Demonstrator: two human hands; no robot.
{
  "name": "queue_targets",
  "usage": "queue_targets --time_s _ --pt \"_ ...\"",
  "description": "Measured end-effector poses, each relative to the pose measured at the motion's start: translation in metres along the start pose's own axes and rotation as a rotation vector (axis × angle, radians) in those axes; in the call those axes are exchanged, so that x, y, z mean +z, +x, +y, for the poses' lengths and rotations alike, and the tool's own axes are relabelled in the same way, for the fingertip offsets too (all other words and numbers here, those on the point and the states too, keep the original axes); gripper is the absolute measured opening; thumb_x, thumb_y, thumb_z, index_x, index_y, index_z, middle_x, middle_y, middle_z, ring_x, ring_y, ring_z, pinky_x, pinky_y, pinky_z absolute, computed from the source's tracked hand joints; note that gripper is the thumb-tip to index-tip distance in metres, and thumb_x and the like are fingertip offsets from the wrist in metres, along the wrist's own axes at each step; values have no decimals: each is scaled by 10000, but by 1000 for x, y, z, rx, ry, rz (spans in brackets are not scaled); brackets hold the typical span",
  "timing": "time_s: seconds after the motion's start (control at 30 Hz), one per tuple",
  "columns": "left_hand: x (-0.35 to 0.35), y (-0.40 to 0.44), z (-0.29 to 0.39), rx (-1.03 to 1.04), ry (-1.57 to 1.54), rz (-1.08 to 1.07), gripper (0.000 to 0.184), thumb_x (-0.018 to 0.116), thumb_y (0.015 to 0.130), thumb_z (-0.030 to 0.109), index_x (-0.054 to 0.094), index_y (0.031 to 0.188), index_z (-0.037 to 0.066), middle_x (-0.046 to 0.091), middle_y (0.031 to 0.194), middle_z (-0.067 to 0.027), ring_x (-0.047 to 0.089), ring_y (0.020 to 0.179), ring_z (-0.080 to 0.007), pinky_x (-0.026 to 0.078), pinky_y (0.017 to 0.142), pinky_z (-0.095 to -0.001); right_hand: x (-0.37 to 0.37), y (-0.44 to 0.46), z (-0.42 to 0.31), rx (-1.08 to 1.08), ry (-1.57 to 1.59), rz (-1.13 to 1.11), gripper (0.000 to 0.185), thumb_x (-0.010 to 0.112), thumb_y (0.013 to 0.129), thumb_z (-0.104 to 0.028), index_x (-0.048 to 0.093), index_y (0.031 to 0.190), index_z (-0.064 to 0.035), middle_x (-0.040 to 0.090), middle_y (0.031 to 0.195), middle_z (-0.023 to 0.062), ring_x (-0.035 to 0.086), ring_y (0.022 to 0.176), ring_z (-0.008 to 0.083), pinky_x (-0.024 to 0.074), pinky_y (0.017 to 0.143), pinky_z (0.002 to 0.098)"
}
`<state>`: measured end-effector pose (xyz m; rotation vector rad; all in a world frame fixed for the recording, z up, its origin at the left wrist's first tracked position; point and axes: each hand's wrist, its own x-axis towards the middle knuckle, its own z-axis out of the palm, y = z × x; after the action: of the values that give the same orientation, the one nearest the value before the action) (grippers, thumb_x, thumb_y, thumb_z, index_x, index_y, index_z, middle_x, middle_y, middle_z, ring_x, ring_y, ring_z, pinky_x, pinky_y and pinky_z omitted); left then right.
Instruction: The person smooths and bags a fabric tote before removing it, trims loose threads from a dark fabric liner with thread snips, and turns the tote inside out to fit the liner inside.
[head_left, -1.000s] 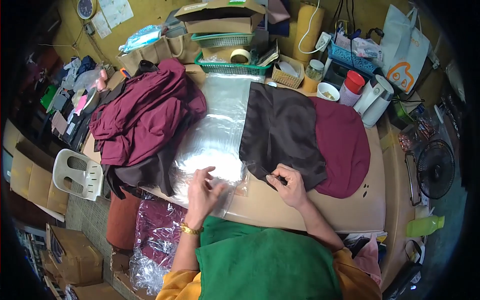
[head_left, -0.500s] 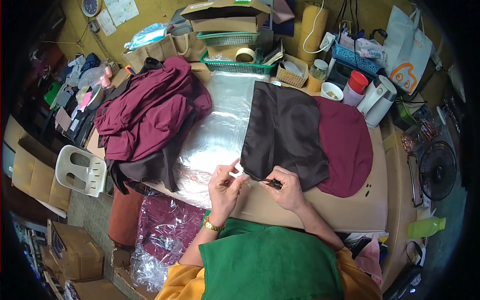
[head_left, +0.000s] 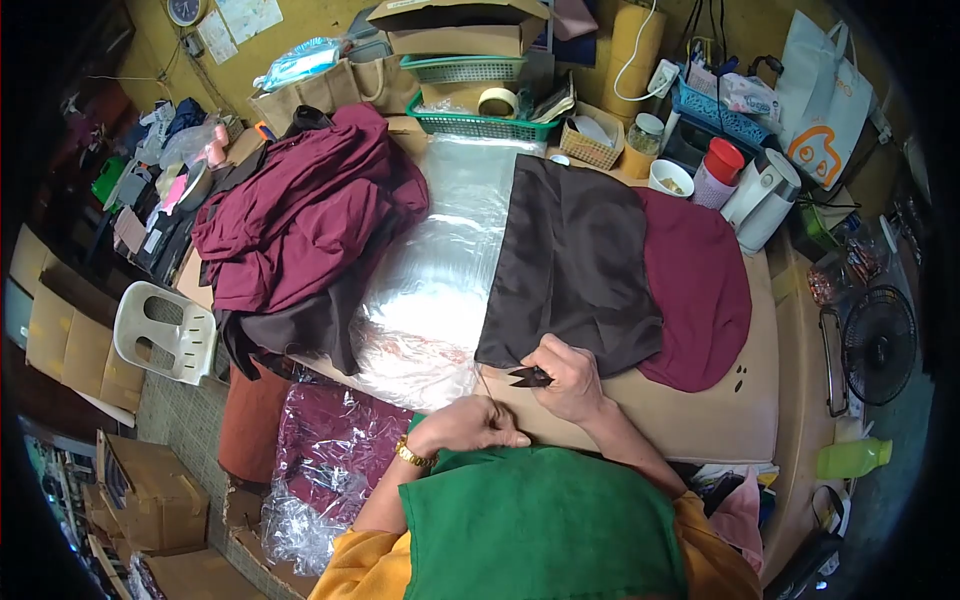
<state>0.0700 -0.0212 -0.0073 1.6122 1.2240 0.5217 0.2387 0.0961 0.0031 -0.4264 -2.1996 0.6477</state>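
Observation:
My right hand [head_left: 568, 378] is wrapped round small dark snips [head_left: 530, 377], their blades pointing left, just below the front edge of a black cloth [head_left: 570, 265]. Maroon fabric [head_left: 697, 290] adjoins that cloth on its right. My left hand [head_left: 476, 424] is at the table's front edge by the green apron [head_left: 540, 520], fingers curled together; a thin thread seems to rise from it toward the cloth's lower corner. What its fingers pinch is too small to make out. Clear plastic sheets [head_left: 430, 290] lie left of the black cloth.
A heap of maroon and black garments [head_left: 300, 220] covers the table's left side. Green baskets [head_left: 480, 125], a jar [head_left: 643, 140], a white bowl [head_left: 670, 180] and a kettle [head_left: 762, 200] line the back. A white chair [head_left: 170, 332] stands at left.
My left hand first met the cloth's corner near the snips, then moved down toward the apron. White material seen between its fingers half a second ago no longer shows. The snips' blades now show apart.

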Motion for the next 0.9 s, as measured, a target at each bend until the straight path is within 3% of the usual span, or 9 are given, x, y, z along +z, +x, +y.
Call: queue_targets --time_s 0.03,0.17,0.2,0.27,0.3,0.4,0.57,0.63,0.9 --pt "2 -1 7 -120 -121 -24 407 711 893 395 705 752 13 647 665 -27 560 613 -78 445 563 -235 0 1 -1 0 0 0 169 702 655 48 612 783 -18 532 704 91 586 574 270 446 501 366" --pt "7 5 15 -130 -600 239 329 695 918 348 686 859 25 650 688 3 550 591 -54 442 544 -213 -4 5 -6 36 57 30 149 709 674 48 617 773 -16 531 696 91 590 568 260 445 498 361" --pt "6 7 14 -128 -600 239 329 695 918 348 686 859 25 650 688 3 550 591 -54 442 544 -213 -5 6 -6 33 68 45 142 710 681 48 621 770 -18 528 693 92 592 566 258 445 497 359" --pt "5 9 12 -70 -729 575 276 687 932 291 632 889 24 633 689 -3 528 565 -41 426 500 -220 -3 3 -3 22 43 58 149 714 668 46 625 769 -20 527 691 91 591 564 259 445 496 360" --pt "5 10 11 -72 -730 575 276 687 932 291 632 889 24 633 689 -3 528 565 -41 426 500 -220 -2 1 -2 12 21 68 157 718 656 43 629 767 -22 526 690 90 590 562 260 445 496 362" --pt "5 16 9 55 -945 909 206 692 928 216 590 881 44 608 748 -15 540 551 -72 411 464 -186 -2 0 -1 -32 15 61 187 728 626 30 633 775 -30 523 686 78 586 553 252 443 490 359" --pt "7 19 -5 20 -1145 949 167 698 911 112 583 1013 47 622 745 1 576 571 -54 453 464 -173 3 -6 2 -96 -64 45 201 704 613 24 619 780 -49 509 700 64 586 552 236 453 491 355" --pt "7 17 -7 -13 -1329 933 233 684 913 77 552 1102 49 623 770 -10 590 601 -57 481 489 -178 4 -7 3 -117 -99 27 195 686 625 21 607 785 -57 511 723 64 586 554 240 464 498 356" --pt "12 18 7 -1 -1274 916 245 678 918 79 522 1106 54 612 805 -9 557 570 -50 432 450 -169 10 -10 6 -163 -128 21 247 706 573 18 630 788 -74 477 685 45 544 517 210 423 466 351"
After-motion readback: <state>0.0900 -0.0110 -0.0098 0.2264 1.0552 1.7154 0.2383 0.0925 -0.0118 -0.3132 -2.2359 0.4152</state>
